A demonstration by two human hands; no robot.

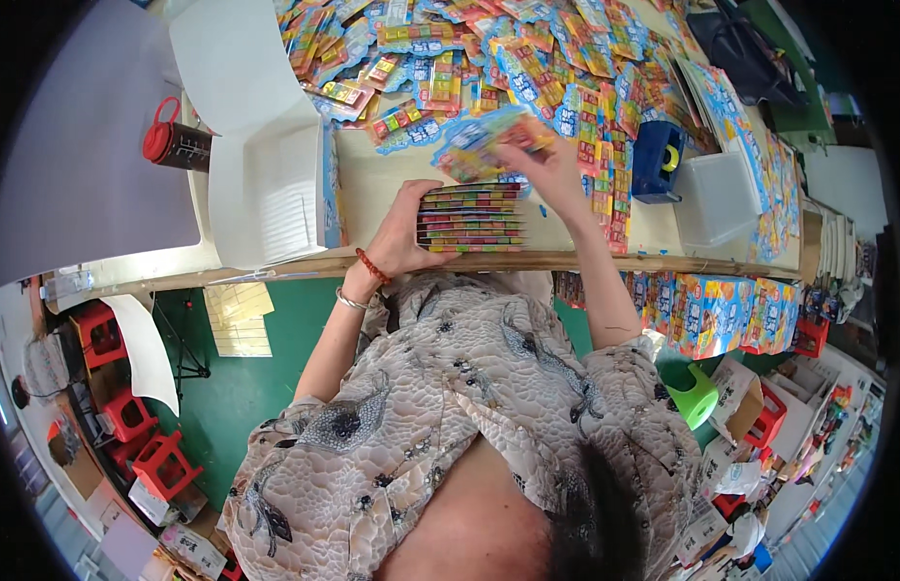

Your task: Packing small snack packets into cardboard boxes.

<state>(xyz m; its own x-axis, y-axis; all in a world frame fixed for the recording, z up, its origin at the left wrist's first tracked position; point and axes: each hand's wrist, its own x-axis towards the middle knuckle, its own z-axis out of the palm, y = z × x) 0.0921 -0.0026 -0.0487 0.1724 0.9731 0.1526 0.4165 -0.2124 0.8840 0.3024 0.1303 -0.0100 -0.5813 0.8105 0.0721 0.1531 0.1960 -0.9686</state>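
Cluttered packing bench: long pale worktable (pixel 392 179) runs across the upper half of the frame, green floor below it, red stools at lower left.

Stack of blister cards (pixel 472 218) sits at centre frame, near the table's front edge. Left hand (pixel 403 232) is cupped against the stack's left side, fingers curled over the near corner, bracing it square. Right hand (pixel 547 165) is just above and to the right of the stack, thumb and fingers pinched on a single colourful card (pixel 488 140), held tilted over the stack and blurred.

Loose pile of the same cards (pixel 527 58) covers the top centre and right of the frame. White folded carton (pixel 256 165) at upper left, red-lidded jar (pixel 174 143) beside it. Blue tape dispenser (pixel 658 160) and clear plastic tub (pixel 716 198) to the right of the hands.

Handling judgement: cards look light, thin and springy, with glossy plastic fronts, so likely slippery against each other. Stack probably shears sideways if gripped only from the top. Best hold: single card by an edge, pinch grip; stack clamped on two opposite sides, with support underneath.
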